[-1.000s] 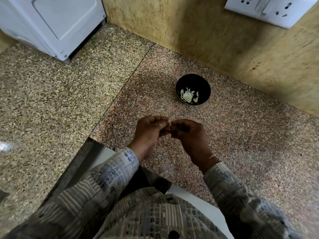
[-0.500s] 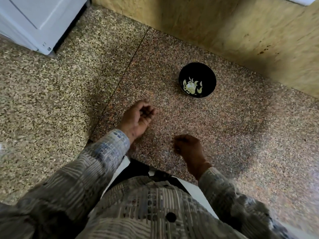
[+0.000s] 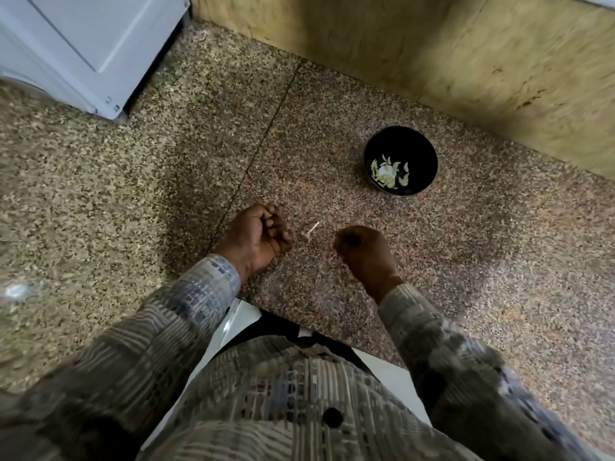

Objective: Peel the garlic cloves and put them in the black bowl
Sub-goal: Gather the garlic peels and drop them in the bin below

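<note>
The black bowl [image 3: 424, 151] stands on the speckled counter near the back wall, with several pale peeled garlic cloves [image 3: 389, 171] in its bottom. My left hand [image 3: 258, 239] rests on the counter, fingers curled into the palm. About a hand's width to its right is my right hand [image 3: 364, 252], closed in a loose fist, knuckles up. Whether either hand hides a clove I cannot tell. A small pale stem piece of garlic [image 3: 311, 229] lies on the counter between the hands. Both hands are nearer to me than the bowl.
A white appliance [image 3: 83, 44] stands at the back left. A yellowish wall [image 3: 466, 61] runs behind the bowl. The granite counter [image 3: 499, 277] has a seam running from the back toward my left hand. Its front edge meets my patterned shirt.
My hands were pinched together over the counter; they have parted and dropped lower, and the small pale stem piece now lies between them. The view has tilted down.
</note>
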### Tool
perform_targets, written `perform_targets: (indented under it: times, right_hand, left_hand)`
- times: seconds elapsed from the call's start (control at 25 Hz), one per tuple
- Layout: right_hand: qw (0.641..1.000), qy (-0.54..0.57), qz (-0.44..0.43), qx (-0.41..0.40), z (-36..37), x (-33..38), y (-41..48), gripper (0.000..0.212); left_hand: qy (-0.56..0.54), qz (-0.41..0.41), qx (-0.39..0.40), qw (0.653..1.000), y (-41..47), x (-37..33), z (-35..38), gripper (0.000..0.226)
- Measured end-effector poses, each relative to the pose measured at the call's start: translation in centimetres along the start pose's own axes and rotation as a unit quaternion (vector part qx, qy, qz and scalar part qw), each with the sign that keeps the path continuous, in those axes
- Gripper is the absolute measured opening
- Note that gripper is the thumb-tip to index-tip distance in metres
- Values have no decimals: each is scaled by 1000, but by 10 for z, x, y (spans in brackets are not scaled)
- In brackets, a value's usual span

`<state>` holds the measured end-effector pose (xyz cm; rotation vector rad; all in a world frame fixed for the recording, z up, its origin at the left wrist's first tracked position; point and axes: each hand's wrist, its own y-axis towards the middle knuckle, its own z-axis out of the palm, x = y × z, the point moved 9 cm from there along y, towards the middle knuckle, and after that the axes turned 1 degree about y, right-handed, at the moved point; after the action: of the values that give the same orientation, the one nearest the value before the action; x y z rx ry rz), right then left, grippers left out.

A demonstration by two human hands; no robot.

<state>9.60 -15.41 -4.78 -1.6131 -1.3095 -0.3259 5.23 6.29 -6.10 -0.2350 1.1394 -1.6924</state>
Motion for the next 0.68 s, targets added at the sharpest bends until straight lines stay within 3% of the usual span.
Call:
perform_targets:
  times: [0.16, 0.32, 0.36, 0.48, 0.6, 0.68]
  right_hand:
    - [987, -137, -29, -75, -6, 22, 28, 20]
    - [959, -265, -90, -45, -2, 22, 32, 15]
    - [956, -271, -104, -33, 1, 21, 29, 12]
    - [962, -246, -116, -25, 6, 18, 20, 7]
    - [968, -228, -88, -57, 4, 14, 17, 11]
    - [955, -270, -107, -57, 9, 20, 15, 12]
  left_hand:
    - [114, 10, -46, 992, 10, 4, -15, 23]
    - [333, 95, -59, 936, 12, -4, -17, 14]
    - [391, 126, -71, 909, 10, -9, -15, 14]
    - [569, 242, -100, 780, 5, -25, 9, 10]
    - [640, 278, -104, 708, 8, -21, 28, 6]
    - [690, 279, -96, 661, 10, -12, 35, 15]
